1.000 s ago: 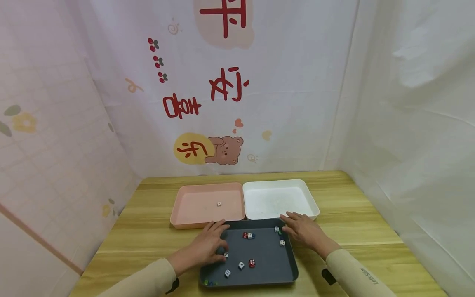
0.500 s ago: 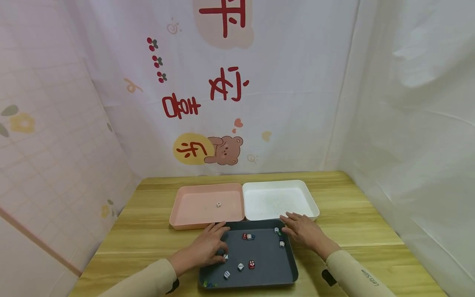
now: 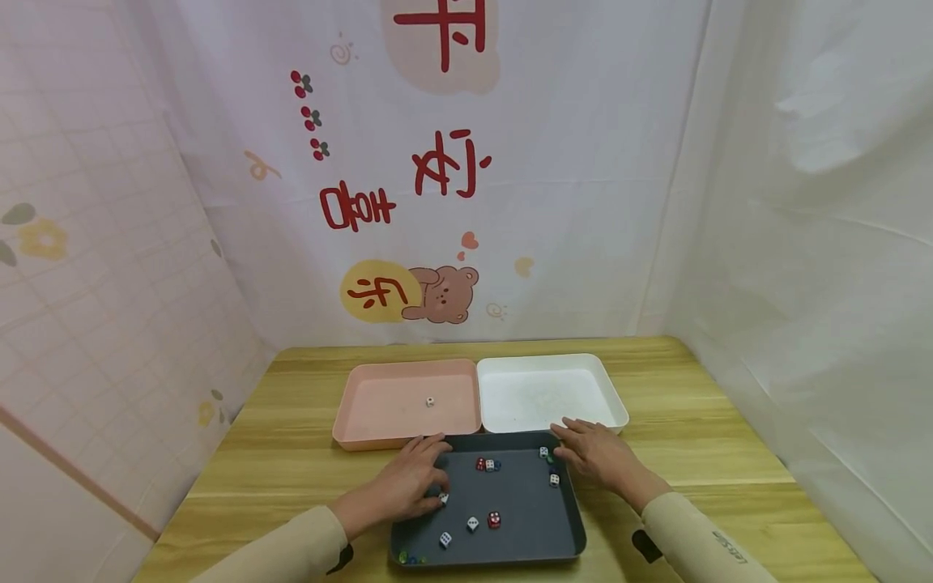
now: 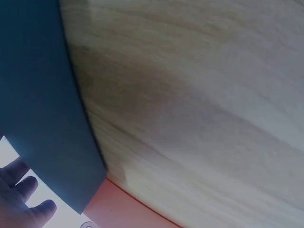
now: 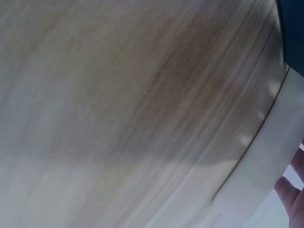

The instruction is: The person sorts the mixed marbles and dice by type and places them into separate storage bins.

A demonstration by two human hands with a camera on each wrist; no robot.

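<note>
Presently, left hand [image 3: 404, 484]: from my distant seat I see it over the left wall of the dark tray [image 3: 519, 498]; thumb and forefinger are bent to a white die [image 3: 444, 500] at their tips. Whether they pinch it or only touch it, I cannot tell.
Right hand [image 3: 594, 453]: it lies at the far right corner of the same tray; its fingers are relaxed and somewhat parted, and I see nothing held. Just beside is a corner die [image 3: 543, 452].
Dark tray contents: I find there most of the dice, among them a big red die [image 3: 495, 520] near the front and a small red die [image 3: 481, 464] farther back. Pieces in the near left corner are too small for me to name.
Pink tray [image 3: 386, 405]: one lone die [image 3: 430, 402] lies inside.
White tray [image 3: 547, 389]: it stands just beside the pink one.
Dice progress: I judge it early. The lone die is the only one I see outside the dark tray; the others are left inside.
Wrist views: they show me mostly table [image 4: 199, 95] and tray walls, so they do not clarify the grip.
</note>
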